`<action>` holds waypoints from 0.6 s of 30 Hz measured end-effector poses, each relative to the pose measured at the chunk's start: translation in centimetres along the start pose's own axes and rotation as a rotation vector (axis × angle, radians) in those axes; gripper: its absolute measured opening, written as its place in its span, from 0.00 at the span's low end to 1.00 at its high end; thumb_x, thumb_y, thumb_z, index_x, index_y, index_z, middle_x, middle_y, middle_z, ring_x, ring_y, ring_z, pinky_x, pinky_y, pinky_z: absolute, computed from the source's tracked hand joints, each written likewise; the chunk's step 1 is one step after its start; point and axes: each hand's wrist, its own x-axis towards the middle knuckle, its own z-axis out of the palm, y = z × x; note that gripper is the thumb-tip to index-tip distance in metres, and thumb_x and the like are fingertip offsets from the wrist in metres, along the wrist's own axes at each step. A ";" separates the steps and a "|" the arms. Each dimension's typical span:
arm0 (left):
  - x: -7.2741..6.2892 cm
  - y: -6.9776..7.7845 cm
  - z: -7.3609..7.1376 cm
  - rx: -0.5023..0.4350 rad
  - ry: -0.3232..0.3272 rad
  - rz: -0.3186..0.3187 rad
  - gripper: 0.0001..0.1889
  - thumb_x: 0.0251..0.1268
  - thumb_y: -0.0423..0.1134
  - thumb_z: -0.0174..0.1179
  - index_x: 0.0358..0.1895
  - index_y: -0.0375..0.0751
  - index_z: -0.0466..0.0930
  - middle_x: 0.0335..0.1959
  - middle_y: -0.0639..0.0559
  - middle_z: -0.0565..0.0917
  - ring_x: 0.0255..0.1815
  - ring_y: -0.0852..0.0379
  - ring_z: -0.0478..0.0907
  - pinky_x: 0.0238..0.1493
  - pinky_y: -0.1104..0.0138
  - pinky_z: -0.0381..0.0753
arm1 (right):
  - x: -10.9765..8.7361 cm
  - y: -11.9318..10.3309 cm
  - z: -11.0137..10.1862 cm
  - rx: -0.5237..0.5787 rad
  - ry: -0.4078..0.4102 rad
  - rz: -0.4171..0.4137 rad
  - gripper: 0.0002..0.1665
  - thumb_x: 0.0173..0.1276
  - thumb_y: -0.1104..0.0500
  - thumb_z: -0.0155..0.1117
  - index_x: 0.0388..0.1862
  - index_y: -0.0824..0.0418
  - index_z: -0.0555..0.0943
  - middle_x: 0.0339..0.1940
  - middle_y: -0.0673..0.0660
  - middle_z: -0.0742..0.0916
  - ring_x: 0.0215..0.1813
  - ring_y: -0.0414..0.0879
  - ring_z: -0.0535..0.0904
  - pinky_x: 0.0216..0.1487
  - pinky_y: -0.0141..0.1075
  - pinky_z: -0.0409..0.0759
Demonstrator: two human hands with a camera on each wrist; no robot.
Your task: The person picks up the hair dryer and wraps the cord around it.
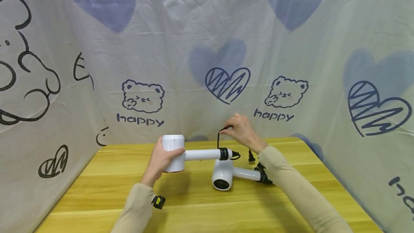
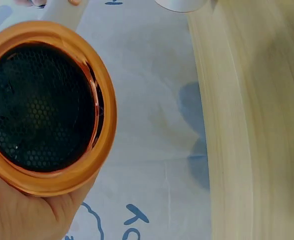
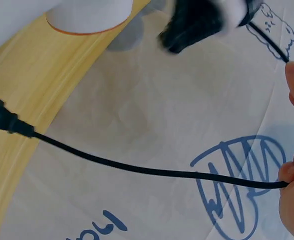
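My left hand (image 1: 160, 159) grips the body of a white hair dryer (image 1: 174, 145), raised above the table with its handle pointing right. Turns of black cord (image 1: 224, 154) are wound round the handle's end. In the left wrist view the dryer's dark mesh grille (image 2: 37, 110) sits inside a copper-coloured ring (image 2: 110, 115). Between thumb and fingers, my right hand (image 1: 240, 130) pinches a loose length of that cord, above the handle's end. The plug (image 1: 251, 156) hangs free below this hand; the right wrist view shows the plug (image 3: 7, 120) with the cord running to the fingers.
A second white hair dryer (image 1: 223, 172) lies on the yellow wooden table (image 1: 194, 211), below the raised one, its handle toward the right. Black cord (image 1: 263, 175) is bundled at that handle's end, partly behind the right sleeve. A printed curtain (image 1: 184, 46) surrounds the table's back and sides.
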 end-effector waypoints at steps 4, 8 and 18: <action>0.0 0.0 0.2 0.063 0.067 -0.015 0.42 0.47 0.40 0.75 0.66 0.39 0.61 0.49 0.37 0.77 0.44 0.44 0.79 0.32 0.60 0.86 | -0.4 -0.4 0.2 -0.026 0.007 -0.055 0.08 0.55 0.58 0.76 0.32 0.60 0.88 0.30 0.53 0.88 0.35 0.42 0.74 0.49 0.39 0.80; 0.1 0.2 0.4 0.127 0.166 -0.020 0.46 0.46 0.44 0.75 0.69 0.40 0.58 0.49 0.37 0.77 0.44 0.43 0.79 0.34 0.60 0.86 | -0.7 -0.7 0.3 -0.041 0.016 -0.082 0.08 0.56 0.57 0.76 0.32 0.60 0.88 0.27 0.52 0.87 0.32 0.41 0.72 0.41 0.35 0.79; 0.1 0.7 0.9 0.010 0.391 -0.010 0.47 0.47 0.48 0.75 0.70 0.41 0.58 0.51 0.40 0.76 0.48 0.46 0.77 0.45 0.54 0.85 | -0.6 -1.1 0.6 0.002 0.068 -0.029 0.06 0.63 0.58 0.71 0.33 0.60 0.89 0.27 0.52 0.87 0.28 0.40 0.68 0.27 0.29 0.69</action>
